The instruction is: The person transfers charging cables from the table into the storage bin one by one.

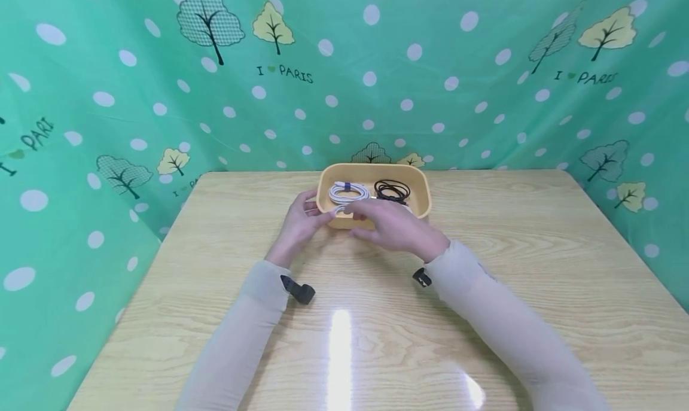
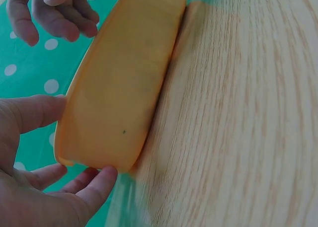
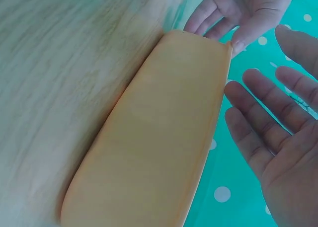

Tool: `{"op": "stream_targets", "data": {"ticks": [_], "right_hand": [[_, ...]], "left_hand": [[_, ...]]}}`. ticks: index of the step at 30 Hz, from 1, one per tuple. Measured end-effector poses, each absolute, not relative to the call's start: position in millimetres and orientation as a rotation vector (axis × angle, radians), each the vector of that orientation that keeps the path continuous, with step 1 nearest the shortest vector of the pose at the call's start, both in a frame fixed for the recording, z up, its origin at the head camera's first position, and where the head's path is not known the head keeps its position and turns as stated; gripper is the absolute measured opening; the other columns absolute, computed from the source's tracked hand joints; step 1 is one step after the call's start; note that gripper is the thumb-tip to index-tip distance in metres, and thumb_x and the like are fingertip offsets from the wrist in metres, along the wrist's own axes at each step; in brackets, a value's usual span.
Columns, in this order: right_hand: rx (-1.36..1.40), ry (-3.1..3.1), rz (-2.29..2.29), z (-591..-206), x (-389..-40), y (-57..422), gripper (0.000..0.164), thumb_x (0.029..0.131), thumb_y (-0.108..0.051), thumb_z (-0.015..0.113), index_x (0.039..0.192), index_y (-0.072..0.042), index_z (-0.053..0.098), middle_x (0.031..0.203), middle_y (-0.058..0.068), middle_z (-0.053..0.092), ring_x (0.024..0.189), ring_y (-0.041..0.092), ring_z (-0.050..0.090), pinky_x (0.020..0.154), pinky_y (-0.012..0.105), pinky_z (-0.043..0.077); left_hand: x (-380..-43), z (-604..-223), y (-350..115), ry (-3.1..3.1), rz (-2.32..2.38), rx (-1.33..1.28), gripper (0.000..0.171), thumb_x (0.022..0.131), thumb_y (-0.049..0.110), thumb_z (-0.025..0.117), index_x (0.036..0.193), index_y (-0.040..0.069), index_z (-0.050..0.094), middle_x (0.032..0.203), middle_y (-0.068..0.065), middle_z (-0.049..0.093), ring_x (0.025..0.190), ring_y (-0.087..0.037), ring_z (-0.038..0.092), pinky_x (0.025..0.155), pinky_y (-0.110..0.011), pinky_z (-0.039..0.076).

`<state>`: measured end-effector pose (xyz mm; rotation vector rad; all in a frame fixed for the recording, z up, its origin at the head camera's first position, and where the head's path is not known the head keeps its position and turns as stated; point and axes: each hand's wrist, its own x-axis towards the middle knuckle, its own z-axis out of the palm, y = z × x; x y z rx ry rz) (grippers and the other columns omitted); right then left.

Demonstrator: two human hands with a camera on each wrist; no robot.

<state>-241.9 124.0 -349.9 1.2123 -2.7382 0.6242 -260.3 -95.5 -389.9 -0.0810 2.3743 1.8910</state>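
Observation:
A yellow-orange plastic storage box stands at the table's far edge. Inside, on the left, lies a coiled white cable with a purple tie; to its right is a coiled black cable. More white cable shows at the front, partly hidden by my right hand. My left hand holds the box's left front corner, thumb at the rim and fingertips against the outer end wall. Over the box's front, my right hand hovers with spread, slightly bent fingers; the right wrist view shows nothing in its palm.
The light wood table reaches forward and to both sides of the box. Behind it hangs a green dotted cloth, close to the box's back. Each wrist carries a black strap. Bright glare marks the tabletop in front.

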Motion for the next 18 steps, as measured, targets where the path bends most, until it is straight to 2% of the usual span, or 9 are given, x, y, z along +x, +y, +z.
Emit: {"op": "stream_targets", "data": {"ticks": [6, 11, 18], "right_hand": [[1.214, -2.705, 0.652, -350, -237, 130, 0.042, 0.087, -0.034, 0.069, 0.124, -0.017, 0.058, 0.107, 0.0, 0.066, 0.094, 0.012, 0.06, 0.083, 0.03, 0.051], [1.212, -2.684, 0.657, -348, -236, 135, 0.039, 0.086, -0.031, 0.071, 0.121, -0.018, 0.059, 0.104, 0.0, 0.065, 0.093, 0.014, 0.06, 0.081, 0.031, 0.051], [1.197, -2.703, 0.645, -343, -233, 146, 0.043, 0.088, -0.032, 0.069, 0.126, -0.015, 0.058, 0.116, 0.005, 0.064, 0.099, 0.018, 0.061, 0.085, 0.038, 0.052]], "left_hand": [[-261, -389, -97, 2.39, 1.867, -0.101, 0.074, 0.081, 0.015, 0.076, 0.143, 0.012, 0.037, 0.131, -0.017, 0.051, 0.116, -0.027, 0.053, 0.094, -0.035, 0.05], [-258, -383, -97, 2.446, 1.864, -0.095, 0.074, 0.081, 0.017, 0.076, 0.144, 0.01, 0.036, 0.133, -0.02, 0.049, 0.119, -0.029, 0.052, 0.095, -0.036, 0.05], [-251, -376, -98, 2.618, 1.759, -0.011, 0.076, 0.083, 0.024, 0.074, 0.145, 0.007, 0.032, 0.139, -0.019, 0.043, 0.127, -0.033, 0.045, 0.104, -0.04, 0.043]]}}
